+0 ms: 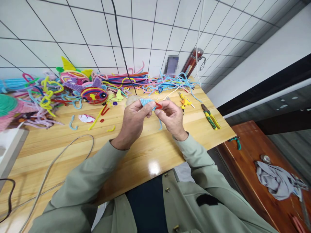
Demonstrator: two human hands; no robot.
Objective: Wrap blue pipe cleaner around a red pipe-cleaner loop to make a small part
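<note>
Both of my hands are close together above the wooden table. My left hand [133, 121] is closed on a light-blue ribbed piece [146, 103], pinched between thumb and fingers. A short red strip [158, 106] sits at the right side of the blue piece, with the thumb and index finger of my right hand [172, 119] closed on it. The red strip's ends are partly hidden by my fingers. Just below my hands, a light-blue stem [160, 124] shows over the table.
Colourful fuzzy stems [116, 79] and a red fish figure [94, 95] lie along the wall. Right of my hands are a yellow glue gun [185, 101] and pliers [210, 117]. A cable [50, 168] crosses the left side. A red flask [193, 61] leans behind.
</note>
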